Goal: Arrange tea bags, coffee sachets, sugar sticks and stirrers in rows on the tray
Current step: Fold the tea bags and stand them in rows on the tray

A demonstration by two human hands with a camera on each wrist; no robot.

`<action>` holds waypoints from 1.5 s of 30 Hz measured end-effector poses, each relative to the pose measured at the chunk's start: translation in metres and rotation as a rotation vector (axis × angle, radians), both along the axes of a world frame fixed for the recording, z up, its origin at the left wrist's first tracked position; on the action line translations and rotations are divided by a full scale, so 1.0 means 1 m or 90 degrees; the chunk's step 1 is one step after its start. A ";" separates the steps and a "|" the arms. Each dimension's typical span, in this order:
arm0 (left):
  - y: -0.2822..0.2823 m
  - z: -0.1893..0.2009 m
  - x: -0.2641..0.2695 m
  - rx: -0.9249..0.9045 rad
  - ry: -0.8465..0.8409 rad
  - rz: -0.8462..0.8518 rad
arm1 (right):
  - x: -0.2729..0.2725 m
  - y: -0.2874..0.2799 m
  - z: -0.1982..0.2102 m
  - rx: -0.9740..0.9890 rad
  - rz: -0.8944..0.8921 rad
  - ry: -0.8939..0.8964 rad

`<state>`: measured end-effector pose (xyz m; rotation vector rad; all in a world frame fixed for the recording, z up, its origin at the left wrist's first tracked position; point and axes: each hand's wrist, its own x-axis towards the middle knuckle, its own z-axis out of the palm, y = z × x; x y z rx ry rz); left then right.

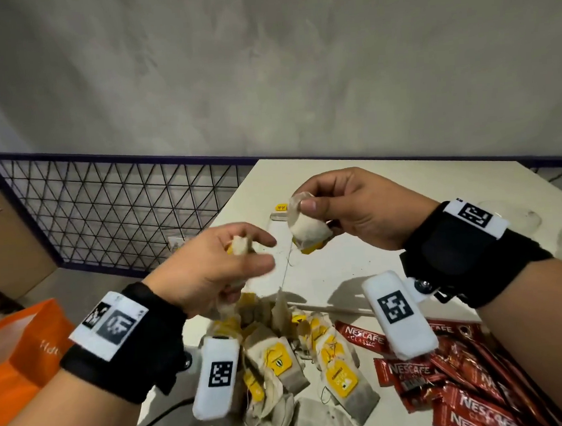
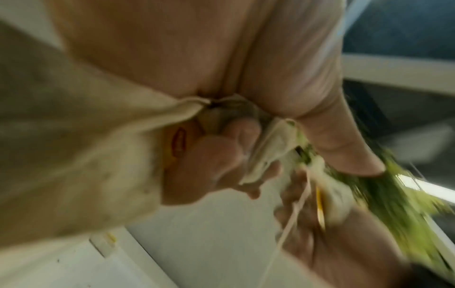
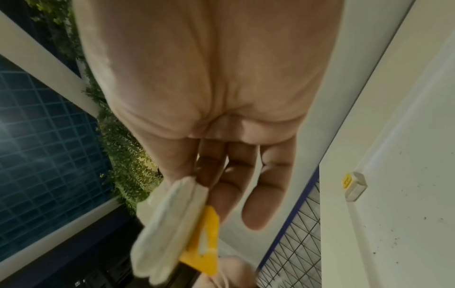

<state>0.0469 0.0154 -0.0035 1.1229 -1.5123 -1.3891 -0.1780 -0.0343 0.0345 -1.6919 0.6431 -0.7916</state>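
Note:
Both hands are raised above the white table (image 1: 360, 267). My right hand (image 1: 332, 206) pinches a white tea bag (image 1: 305, 227) with a yellow tag between thumb and fingers; the right wrist view shows this tea bag (image 3: 167, 230) hanging below the fingers. My left hand (image 1: 229, 259) grips a bunch of tea bags (image 1: 240, 245), blurred in the left wrist view as a tea bag bunch (image 2: 268, 148). A thin string (image 1: 285, 272) runs between the two hands' bags. Below lies a pile of tea bags (image 1: 300, 361) and red Nescafe sachets (image 1: 451, 380). One tea bag (image 1: 281, 211) lies apart farther back.
A wooden stirrer (image 1: 333, 310) lies by the pile. Clear cups (image 1: 512, 216) stand at the table's right. An orange bag (image 1: 23, 350) sits at the left, beyond the table edge. A black wire mesh fence (image 1: 112, 204) and a grey wall stand behind.

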 end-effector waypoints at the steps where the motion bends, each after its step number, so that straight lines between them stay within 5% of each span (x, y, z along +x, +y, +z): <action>1: 0.002 0.002 -0.004 -0.032 -0.115 0.000 | 0.001 0.000 0.001 0.000 0.002 -0.006; 3: 0.004 0.003 -0.014 -0.106 -0.340 0.017 | 0.002 0.000 0.002 -0.002 0.004 -0.026; 5: 0.005 0.003 -0.023 -0.142 -0.422 0.049 | 0.004 0.000 0.005 -0.003 0.002 -0.056; 10: 0.010 0.009 -0.032 -0.130 -0.202 0.081 | 0.002 -0.001 0.013 0.009 -0.001 -0.087; 16: 0.006 0.008 -0.035 -0.150 -0.178 0.095 | 0.001 0.001 0.016 0.003 -0.018 -0.090; 21: 0.004 0.006 -0.027 -0.165 -0.012 0.093 | -0.005 0.001 0.012 0.003 -0.040 -0.077; 30: -0.001 0.010 -0.018 -0.177 0.128 0.061 | -0.008 -0.001 0.020 -0.020 -0.103 -0.167; 35: -0.001 0.008 -0.020 -0.144 -0.099 0.136 | -0.003 0.001 0.030 -0.053 -0.103 -0.197; 45: -0.020 -0.004 -0.053 -0.128 -0.719 0.081 | 0.003 0.003 0.046 -0.090 -0.081 -0.198</action>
